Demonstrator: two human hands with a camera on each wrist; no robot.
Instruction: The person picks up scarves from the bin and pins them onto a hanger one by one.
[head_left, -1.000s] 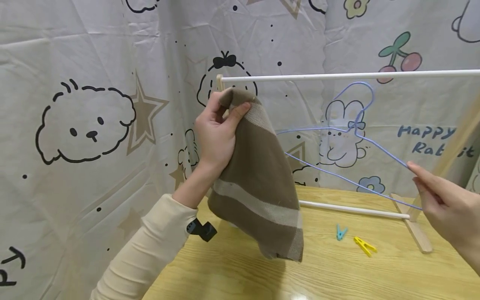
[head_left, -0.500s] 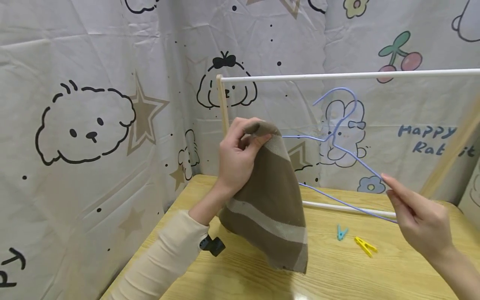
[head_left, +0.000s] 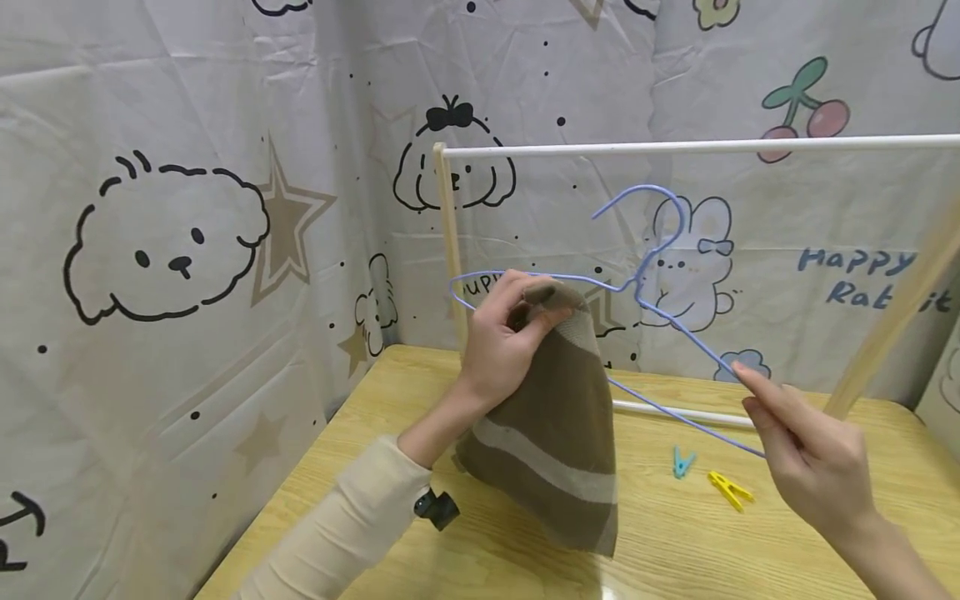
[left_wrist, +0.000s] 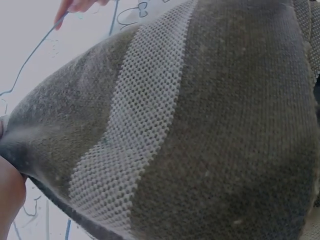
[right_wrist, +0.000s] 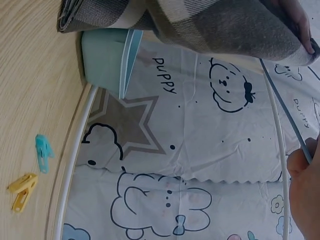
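Note:
My left hand [head_left: 498, 354] pinches the top edge of a brown cloth with pale stripes [head_left: 555, 392], which hangs down over the table. In the left wrist view the knit cloth [left_wrist: 225, 120] fills most of the picture. A blue wire hanger [head_left: 693, 336] is tilted, its hook up and pointing left. My right hand [head_left: 813, 450] grips it by its right end. The hanger's left end passes behind my left hand and the cloth, coming out beyond them. In the right wrist view, the hanger's wire [right_wrist: 287, 110] runs from my fingers toward the cloth [right_wrist: 215, 27].
A rack with a white top bar [head_left: 697, 147], a lower bar [head_left: 686, 413] and wooden posts stands behind. On the wooden table lie a teal clothespin [head_left: 682, 464] and a yellow clothespin [head_left: 730, 490]. A teal box [right_wrist: 102, 57] stands behind the cloth. Printed curtains surround the table.
My left hand has moved down and right with the cloth. My right hand has brought the hanger left and lower, and its left end now shows past the cloth.

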